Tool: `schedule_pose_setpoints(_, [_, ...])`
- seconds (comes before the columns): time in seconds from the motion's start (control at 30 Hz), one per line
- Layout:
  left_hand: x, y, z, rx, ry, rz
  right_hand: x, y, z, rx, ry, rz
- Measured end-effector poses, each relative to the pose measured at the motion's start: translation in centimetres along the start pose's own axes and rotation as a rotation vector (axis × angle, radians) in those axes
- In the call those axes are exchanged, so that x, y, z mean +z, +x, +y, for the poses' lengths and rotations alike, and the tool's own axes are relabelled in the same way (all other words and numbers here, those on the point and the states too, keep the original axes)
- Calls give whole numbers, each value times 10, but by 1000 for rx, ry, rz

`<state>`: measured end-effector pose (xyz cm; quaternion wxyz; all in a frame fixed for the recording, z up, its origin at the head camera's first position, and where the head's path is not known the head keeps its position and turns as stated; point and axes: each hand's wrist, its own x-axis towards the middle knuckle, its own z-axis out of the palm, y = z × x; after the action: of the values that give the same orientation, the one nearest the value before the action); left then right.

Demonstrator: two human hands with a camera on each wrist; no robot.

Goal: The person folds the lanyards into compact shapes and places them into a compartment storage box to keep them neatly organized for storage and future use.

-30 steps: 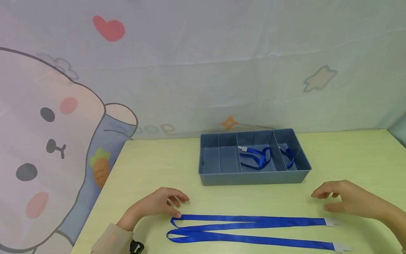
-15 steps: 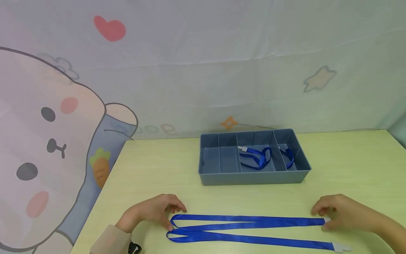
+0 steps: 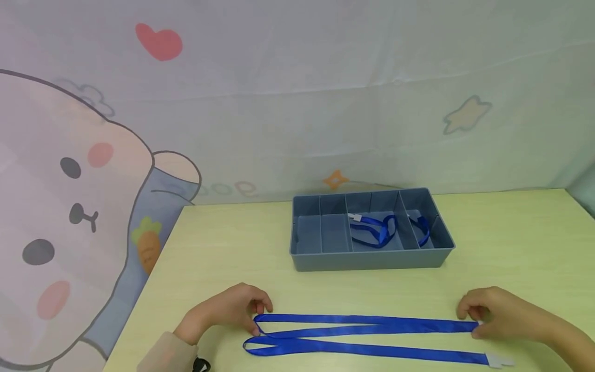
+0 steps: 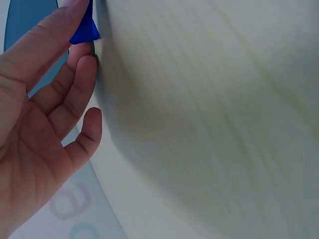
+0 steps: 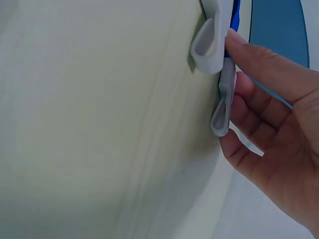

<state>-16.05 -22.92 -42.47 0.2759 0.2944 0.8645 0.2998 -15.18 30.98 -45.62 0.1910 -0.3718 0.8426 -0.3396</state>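
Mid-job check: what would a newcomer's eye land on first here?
Probably the two bright blue lanyards laid side by side across the pale table, the farther one pinched near its ends by the left hand and right hand. Next, the large cartoon animal on the backdrop at picture left, then the divided tray beyond, holding more blue ribbon.

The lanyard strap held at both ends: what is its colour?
The lanyard strap is blue, best seen in the head view.
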Motion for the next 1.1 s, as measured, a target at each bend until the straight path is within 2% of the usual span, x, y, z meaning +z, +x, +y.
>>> schedule_pose_setpoints(0.23, [3,2,2,12,-3,-11,2,-2,3,-22,72,-9])
schedule_pose_setpoints(0.4, [4,2,0,62,9,15,4,-3,4,-59,50,15])
schedule_pose_setpoints(0.53, [4,0,-2,80,-1,67,3,-5,5,-68,53,3])
schedule_pose_setpoints(0.67, [2,-2,-4,57,-43,146,-1,-8,6,-69,110,-9])
schedule_pose_setpoints(0.77, [-1,-3,-6,40,-77,215,-6,-12,7,-84,159,13])
schedule_pose_setpoints(0.9, [-5,-4,-7,38,-132,280,-17,-17,4,10,250,53])
schedule_pose_setpoints(1.0, [-8,-4,-6,29,-180,295,-26,-20,1,116,356,61])
schedule_pose_setpoints(1.1, [-11,-5,-4,18,-239,293,-35,-23,-2,166,448,59])
